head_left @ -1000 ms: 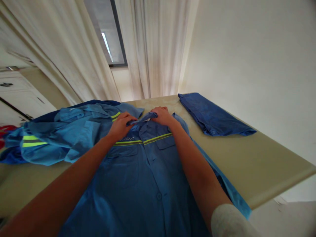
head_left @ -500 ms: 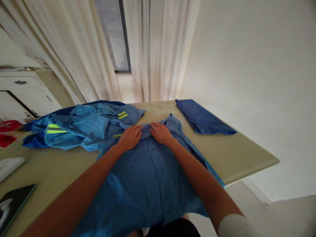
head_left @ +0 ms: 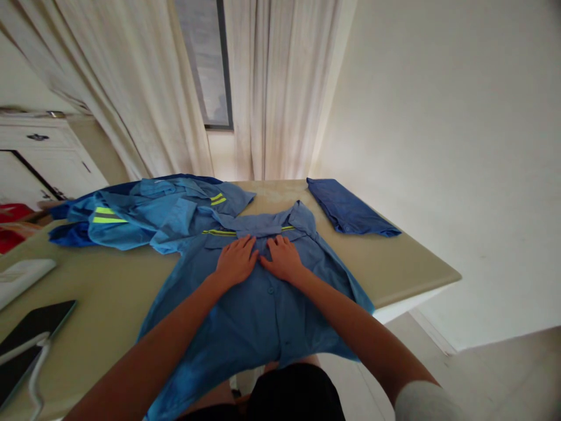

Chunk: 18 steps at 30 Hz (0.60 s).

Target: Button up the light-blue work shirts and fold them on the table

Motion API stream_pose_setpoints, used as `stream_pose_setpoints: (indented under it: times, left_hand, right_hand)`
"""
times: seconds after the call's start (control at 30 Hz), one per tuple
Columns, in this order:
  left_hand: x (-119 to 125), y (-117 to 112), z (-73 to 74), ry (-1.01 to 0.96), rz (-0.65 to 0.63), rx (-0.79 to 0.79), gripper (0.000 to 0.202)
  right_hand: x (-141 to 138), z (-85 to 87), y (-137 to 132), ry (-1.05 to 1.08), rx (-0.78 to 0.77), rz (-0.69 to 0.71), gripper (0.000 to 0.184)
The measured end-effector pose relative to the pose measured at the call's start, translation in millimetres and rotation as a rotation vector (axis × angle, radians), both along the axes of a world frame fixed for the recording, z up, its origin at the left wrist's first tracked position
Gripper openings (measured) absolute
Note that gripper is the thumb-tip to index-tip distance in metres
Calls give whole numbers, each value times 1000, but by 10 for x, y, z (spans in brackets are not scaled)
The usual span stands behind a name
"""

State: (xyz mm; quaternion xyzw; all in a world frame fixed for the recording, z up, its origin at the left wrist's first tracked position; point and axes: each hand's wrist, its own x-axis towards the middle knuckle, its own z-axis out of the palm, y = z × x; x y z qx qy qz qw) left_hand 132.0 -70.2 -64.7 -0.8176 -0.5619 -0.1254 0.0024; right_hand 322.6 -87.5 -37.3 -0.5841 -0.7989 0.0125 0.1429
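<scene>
A blue button-up work shirt (head_left: 245,316) lies front up on the table, its collar at the far end and its hem hanging over the near edge. Thin yellow reflective strips show on both sides below the collar. My left hand (head_left: 238,259) rests flat on the upper chest, left of the button placket, fingers stretched out. Just right of the placket, my right hand (head_left: 283,257) lies the same way, fingers spread on the cloth. Both hands press on the fabric without gripping it.
Heaped lighter blue shirts (head_left: 135,219) with yellow reflective bands lie on the left of the table (head_left: 105,286). A folded navy garment (head_left: 350,207) sits at the right. A dark tablet-like slab (head_left: 39,327), a white cable (head_left: 35,380) and a white device (head_left: 26,278) are at the near left.
Both hands have slid from the collar down toward me onto the upper chest. The collar now lies uncovered, with yellow strips showing beside it.
</scene>
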Motion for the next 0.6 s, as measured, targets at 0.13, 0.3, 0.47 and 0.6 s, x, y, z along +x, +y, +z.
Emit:
stream_pose_setpoints:
  times: [0.13,0.3,0.47,0.6]
  left_hand:
    - [43,43,-175,33,-1,-43,58]
    - [35,452,-83,25,-1,-106,60]
    - [79,517,20,-21,21,-1,53]
    - [132,347,-25,-49,72,35,49]
  right_hand:
    - [-50,-141,27,8,92,-25,37]
    - [-58,-149,457,23,95,-9,37]
    - [-26,-187,666,68,130,66,40]
    - [2,-186,661,55,171,197,29]
